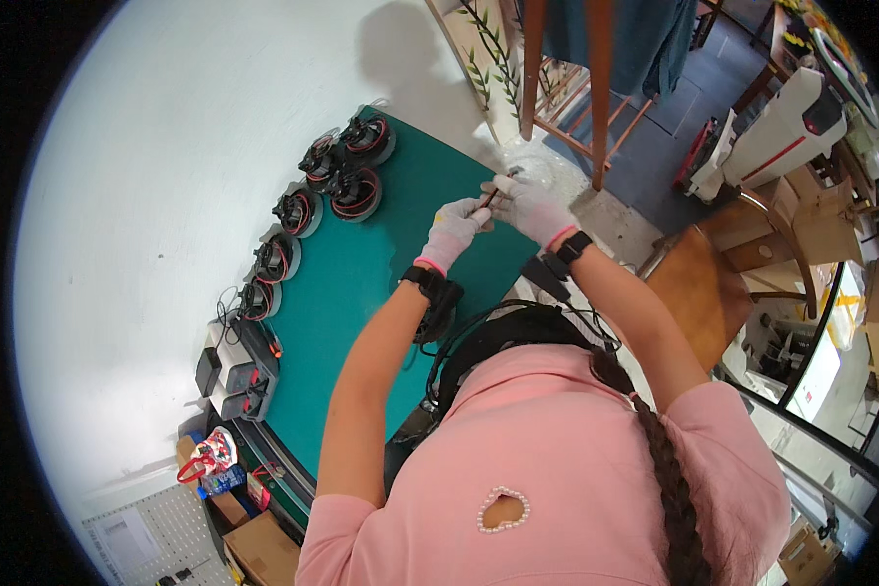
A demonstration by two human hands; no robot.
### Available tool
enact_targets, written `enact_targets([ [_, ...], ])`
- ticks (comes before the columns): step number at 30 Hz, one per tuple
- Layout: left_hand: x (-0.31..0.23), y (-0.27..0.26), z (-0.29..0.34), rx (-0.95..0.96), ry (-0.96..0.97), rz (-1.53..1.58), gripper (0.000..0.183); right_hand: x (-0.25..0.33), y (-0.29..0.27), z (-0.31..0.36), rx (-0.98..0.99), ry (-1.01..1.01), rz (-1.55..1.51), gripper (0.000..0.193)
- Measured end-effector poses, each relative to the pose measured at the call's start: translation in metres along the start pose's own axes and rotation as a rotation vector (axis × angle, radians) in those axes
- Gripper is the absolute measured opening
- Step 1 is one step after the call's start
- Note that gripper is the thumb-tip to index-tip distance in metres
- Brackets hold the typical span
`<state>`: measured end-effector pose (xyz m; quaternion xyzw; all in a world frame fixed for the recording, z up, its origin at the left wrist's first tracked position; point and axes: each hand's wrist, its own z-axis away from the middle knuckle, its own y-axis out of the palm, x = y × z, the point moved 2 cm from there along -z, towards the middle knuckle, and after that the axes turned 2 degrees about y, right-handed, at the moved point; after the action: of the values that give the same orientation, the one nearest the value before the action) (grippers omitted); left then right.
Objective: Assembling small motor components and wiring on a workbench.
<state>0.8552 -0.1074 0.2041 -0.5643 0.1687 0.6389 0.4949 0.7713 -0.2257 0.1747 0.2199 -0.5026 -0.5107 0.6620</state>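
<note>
My left hand, in a white glove with a pink cuff, is closed near the right edge of the green table mat. Beside it my right hand, gloved the same way, has its fingers pinched together. Between the two sets of fingertips runs a thin dark stick-like piece, which both hands grip; its exact kind is too small to make out. Round black units with red wires stand along the mat's far left side, away from my hands. Another dark round unit is partly hidden behind my left wrist.
A grey and black case sits at the mat's left edge, an orange-tipped tool beside it. Cardboard boxes lie lower left. A wooden chair stands to the right, and black cables run close to my body.
</note>
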Motion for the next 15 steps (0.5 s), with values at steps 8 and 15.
enact_targets([
  [8,-0.012,-0.011,0.018,-0.015,0.039,-0.224,0.032,0.006,0.025,0.015,-0.037,-0.3,0.414,0.026],
  [15,-0.053,-0.046,0.033,0.113,0.398,0.298,0.061,0.008,0.056,0.043,0.243,-0.213,0.718,0.023],
])
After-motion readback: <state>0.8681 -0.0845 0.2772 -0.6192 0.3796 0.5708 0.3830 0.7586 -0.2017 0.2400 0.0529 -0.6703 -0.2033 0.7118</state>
